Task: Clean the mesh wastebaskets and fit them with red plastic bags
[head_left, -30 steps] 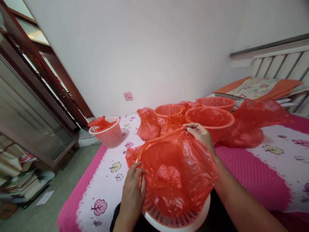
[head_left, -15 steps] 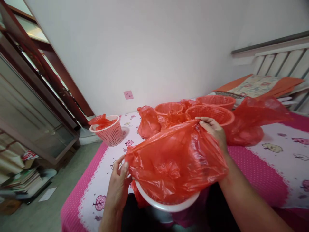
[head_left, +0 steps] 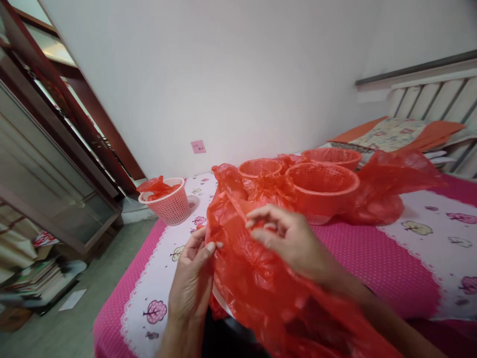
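A thin red plastic bag (head_left: 261, 278) hangs crumpled in front of me over the near edge of the bed. My left hand (head_left: 192, 278) pinches its left edge between thumb and fingers. My right hand (head_left: 290, 238) reaches across from the right and its curled fingers grip the bag's upper edge near the middle. A sliver of a white basket rim (head_left: 219, 306) shows under the bag; the rest of that basket is hidden.
Red mesh baskets (head_left: 322, 186) and more red bags (head_left: 387, 189) crowd the far side of the pink bedspread (head_left: 372, 258). A pink basket (head_left: 166, 204) holding a red bag stands at the bed's far left corner. Glass doors (head_left: 48, 169) and stacked books (head_left: 33, 278) are on the left.
My right hand has moved left, gathering the bag's far edge toward my left hand. The bag, stretched wide over the white basket before, is now bunched and upright.
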{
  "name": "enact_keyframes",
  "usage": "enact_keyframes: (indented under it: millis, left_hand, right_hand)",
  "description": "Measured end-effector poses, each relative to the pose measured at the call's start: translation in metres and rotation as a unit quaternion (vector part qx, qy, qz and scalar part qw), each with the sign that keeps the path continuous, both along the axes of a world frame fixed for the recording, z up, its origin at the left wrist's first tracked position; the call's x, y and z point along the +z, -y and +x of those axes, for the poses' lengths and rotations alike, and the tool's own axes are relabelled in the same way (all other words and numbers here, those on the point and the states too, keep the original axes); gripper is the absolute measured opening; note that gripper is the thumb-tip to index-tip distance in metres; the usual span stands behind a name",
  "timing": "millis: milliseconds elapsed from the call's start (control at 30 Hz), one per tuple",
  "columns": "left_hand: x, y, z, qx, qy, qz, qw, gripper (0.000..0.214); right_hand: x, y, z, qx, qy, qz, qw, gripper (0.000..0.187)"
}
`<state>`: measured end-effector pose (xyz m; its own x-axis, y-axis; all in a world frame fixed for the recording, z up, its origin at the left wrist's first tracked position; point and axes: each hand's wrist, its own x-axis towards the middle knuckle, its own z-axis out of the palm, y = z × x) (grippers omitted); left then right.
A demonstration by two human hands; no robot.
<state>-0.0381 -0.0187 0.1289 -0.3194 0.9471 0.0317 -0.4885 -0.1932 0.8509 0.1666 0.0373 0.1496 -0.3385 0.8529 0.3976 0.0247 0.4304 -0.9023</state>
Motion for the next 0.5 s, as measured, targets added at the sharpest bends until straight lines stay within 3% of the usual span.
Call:
enact_keyframes:
  millis: [100, 200, 233, 367, 500]
  left_hand:
    - [0.007, 0.005, 0.024, -0.032, 0.003, 0.017, 0.999, 0.046]
    - [0.008, 0.009, 0.025, -0.022, -0.014, 0.044, 0.999, 0.043]
    - [0.006, 0.009, 0.02, -0.002, -0.033, 0.056, 0.998, 0.041]
    - [-0.013, 0.006, -0.012, 0.072, -0.19, 0.067, 0.977, 0.037]
    - [-0.042, 0.007, -0.029, -0.027, -0.331, 0.054, 0.942, 0.077]
  right_hand:
    - [-0.015, 0.015, -0.026, 0.065, 0.09, 0.008, 0.994, 0.026]
    - [-0.026, 0.012, -0.028, 0.047, 0.104, 0.02, 0.993, 0.002]
    - [-0.025, 0.009, -0.024, 0.037, 0.093, 0.02, 0.995, 0.006]
    - [-0.004, -0.004, 0.013, -0.001, -0.003, -0.013, 1.0, 0.013]
    - [0.025, -0.019, 0.058, -0.025, -0.115, -0.084, 0.989, 0.017]
